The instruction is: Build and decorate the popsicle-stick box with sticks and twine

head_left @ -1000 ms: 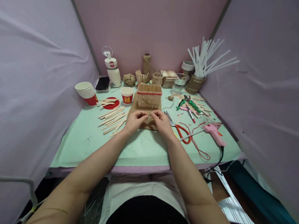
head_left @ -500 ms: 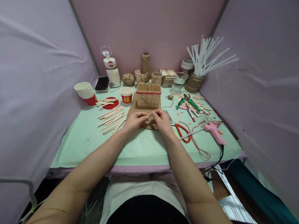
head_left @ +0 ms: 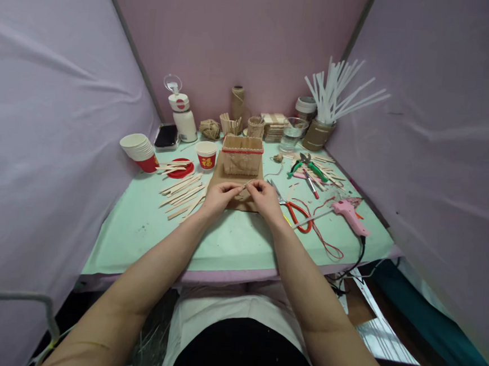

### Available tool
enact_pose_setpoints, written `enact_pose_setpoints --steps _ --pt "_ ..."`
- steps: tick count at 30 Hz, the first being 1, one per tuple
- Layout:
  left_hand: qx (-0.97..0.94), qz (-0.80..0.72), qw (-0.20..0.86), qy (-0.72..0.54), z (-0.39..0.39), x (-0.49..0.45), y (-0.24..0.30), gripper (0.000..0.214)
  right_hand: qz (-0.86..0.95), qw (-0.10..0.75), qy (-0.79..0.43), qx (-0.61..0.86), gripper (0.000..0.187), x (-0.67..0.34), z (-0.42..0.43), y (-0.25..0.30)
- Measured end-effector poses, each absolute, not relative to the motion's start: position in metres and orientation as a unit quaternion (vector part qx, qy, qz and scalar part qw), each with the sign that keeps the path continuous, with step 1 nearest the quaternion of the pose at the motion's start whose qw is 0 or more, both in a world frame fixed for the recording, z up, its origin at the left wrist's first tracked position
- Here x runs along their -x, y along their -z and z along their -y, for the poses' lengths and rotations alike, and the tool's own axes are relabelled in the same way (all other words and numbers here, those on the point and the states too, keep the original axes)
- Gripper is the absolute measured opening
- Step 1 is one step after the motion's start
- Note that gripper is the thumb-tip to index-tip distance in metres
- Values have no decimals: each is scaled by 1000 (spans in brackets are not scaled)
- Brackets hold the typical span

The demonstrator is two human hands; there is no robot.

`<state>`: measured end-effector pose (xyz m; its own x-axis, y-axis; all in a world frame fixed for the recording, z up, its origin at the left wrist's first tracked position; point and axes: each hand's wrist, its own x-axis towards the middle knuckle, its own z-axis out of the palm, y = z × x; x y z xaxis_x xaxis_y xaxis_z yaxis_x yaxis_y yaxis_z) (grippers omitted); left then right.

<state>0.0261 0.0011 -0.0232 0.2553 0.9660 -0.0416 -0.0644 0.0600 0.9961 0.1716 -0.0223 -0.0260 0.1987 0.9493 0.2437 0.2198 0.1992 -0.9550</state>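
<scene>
My left hand [head_left: 223, 197] and my right hand [head_left: 263, 197] meet in front of a wooden-stick box [head_left: 242, 159] with a red band near its rim. Fingertips of both are pinched on a short piece of twine [head_left: 244, 187], thin and tan, mostly hidden by the fingers. Beneath them lies a brown board [head_left: 246, 206], which also bears the box. Just right of my right hand are red-handled scissors [head_left: 298, 215], blades pointing away from me.
Loose wooden sticks [head_left: 182, 192] and a paper cup [head_left: 206, 155] lie left. A pink glue gun [head_left: 351, 217], red cord [head_left: 322, 241] and green-handled pliers [head_left: 309, 164] are on the right. Along the back stand a white bottle [head_left: 184, 121], a water cup [head_left: 291, 136] and a jar of glue sticks [head_left: 318, 135].
Both hands stay over the board, with only a slight shift of the fingers at the twine. The other things have not moved.
</scene>
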Motion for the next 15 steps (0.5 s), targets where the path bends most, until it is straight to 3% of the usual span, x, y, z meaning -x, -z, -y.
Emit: enact_pose_setpoints --steps 15 --pt "-541 -448 557 -444 -2 -26 25 29 581 555 -306 511 19 -169 24 22"
